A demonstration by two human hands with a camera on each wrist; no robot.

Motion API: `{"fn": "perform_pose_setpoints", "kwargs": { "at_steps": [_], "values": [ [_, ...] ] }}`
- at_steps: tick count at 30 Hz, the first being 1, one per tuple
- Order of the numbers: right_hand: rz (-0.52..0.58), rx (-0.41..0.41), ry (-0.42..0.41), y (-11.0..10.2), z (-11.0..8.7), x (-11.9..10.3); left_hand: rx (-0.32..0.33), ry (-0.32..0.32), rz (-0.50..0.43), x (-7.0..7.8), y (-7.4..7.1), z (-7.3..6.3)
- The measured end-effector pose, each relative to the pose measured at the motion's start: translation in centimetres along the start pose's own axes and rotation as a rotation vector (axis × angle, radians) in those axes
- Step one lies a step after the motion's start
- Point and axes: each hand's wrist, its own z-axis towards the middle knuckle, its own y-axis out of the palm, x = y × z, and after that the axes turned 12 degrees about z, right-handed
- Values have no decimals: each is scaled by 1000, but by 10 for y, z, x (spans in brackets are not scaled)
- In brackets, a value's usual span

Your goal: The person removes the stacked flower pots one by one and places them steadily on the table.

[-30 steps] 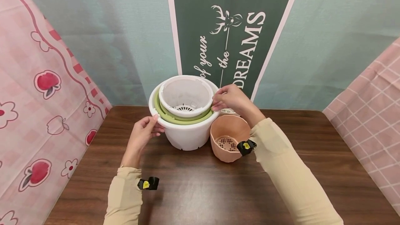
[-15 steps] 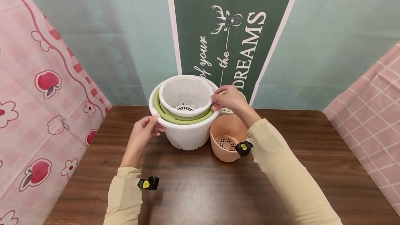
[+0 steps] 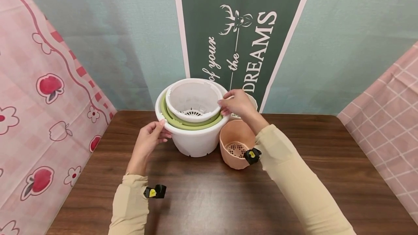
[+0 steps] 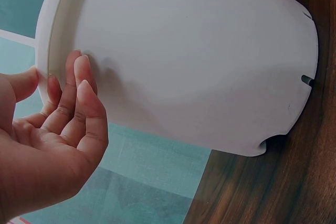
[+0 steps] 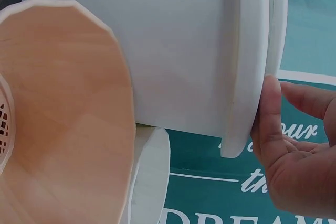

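A large white flower pot (image 3: 196,142) stands upright on the table. Nested in it is a green pot (image 3: 179,123), and inside that a smaller white pot (image 3: 192,96) with a slotted bottom. My left hand (image 3: 148,140) holds the big pot's rim at its near left side; the left wrist view shows the thumb (image 4: 25,83) on the rim and the fingers under it. My right hand (image 3: 241,105) pinches the small white pot's rim on the right, also seen in the right wrist view. The lower parts of both inner pots are hidden.
A peach faceted pot (image 3: 232,160) with a mesh bottom stands right of the white pot, under my right forearm. Behind it a pale pot (image 3: 253,101) is partly hidden by my right hand. Cloth backdrops (image 3: 130,28) close off the back and both sides of the wooden table (image 3: 209,198).
My right hand has shifted slightly left along the small white pot's rim, and its forearm moved left with it. My left hand and the pots look unmoved.
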Motion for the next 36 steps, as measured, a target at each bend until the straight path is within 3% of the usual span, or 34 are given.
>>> {"fn": "perform_pose_setpoints", "kwargs": {
  "at_steps": [15,36],
  "values": [
    [49,11,11,2,3,4,5,7,1,-2,1,1],
    [24,0,-22,1,3,6,5,6,-3,-1,0,0]
  ]
}}
